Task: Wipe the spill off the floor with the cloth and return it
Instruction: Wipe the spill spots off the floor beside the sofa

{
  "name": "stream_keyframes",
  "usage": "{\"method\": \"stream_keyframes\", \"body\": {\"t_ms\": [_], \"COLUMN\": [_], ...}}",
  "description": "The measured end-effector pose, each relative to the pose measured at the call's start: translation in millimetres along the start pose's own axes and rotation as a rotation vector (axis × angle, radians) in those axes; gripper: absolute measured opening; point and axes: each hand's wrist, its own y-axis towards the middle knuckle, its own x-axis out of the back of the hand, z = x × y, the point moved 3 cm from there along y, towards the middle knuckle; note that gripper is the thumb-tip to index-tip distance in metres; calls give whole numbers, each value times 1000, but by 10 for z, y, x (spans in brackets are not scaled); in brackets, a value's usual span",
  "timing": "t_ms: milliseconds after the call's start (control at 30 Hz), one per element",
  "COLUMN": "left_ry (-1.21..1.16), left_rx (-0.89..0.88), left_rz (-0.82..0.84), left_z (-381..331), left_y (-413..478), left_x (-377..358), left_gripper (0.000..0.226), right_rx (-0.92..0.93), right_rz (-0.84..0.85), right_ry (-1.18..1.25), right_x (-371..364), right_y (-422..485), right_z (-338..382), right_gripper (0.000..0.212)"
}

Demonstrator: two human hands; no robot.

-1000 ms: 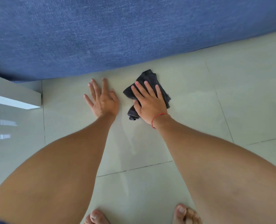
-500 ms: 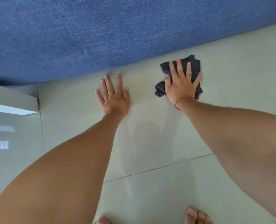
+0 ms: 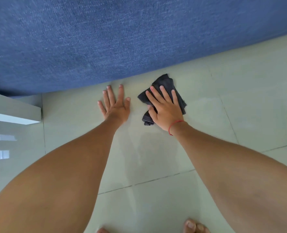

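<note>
Cloth [image 3: 166, 83] flat under right hand [image 3: 166, 113], fingers spread; left hand [image 3: 116, 109] splayed on floor [image 3: 240, 98].

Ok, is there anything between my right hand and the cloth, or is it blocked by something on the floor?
Nothing visible is in the way. The right hand lies flat directly on the dark cloth, pressing it to the tiled floor. The left hand rests apart beside it, on bare tile.
</note>
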Motion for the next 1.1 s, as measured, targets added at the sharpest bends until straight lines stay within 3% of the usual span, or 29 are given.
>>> {"method": "stream_keyframes", "body": {"t_ms": [233, 433, 600, 733, 867, 1000, 1100], "left_ry": [0, 9, -24, -160, -155, -146, -133], "left_rx": [16, 8, -26, -155, 18, 194, 187], "left_rz": [17, -11, -44, -158, -264, -160, -147], "left_z": [-6, 5, 12, 199, 604, 898, 938], "left_y": [1, 32, 14, -67, -178, -282, -276], "left_x": [14, -31, -20, 144, 285, 202, 137], "left_gripper": [58, 57, 56, 58, 56, 56, 55], "right_rx": [-333, -617, -444, -224, -25, 202, 135], "right_rz": [-26, -97, -55, -27, 18, 55, 43], "right_ry": [38, 108, 90, 89, 112, 23, -36], "right_x": [141, 163, 142, -40, -196, -165, -57], "right_y": [-119, 426, 617, 486, 138, -226, -386], "right_z": [-712, -660, -282, 450, 988, 678, 123], "right_gripper": [54, 52, 53, 51, 49, 50, 51]}}
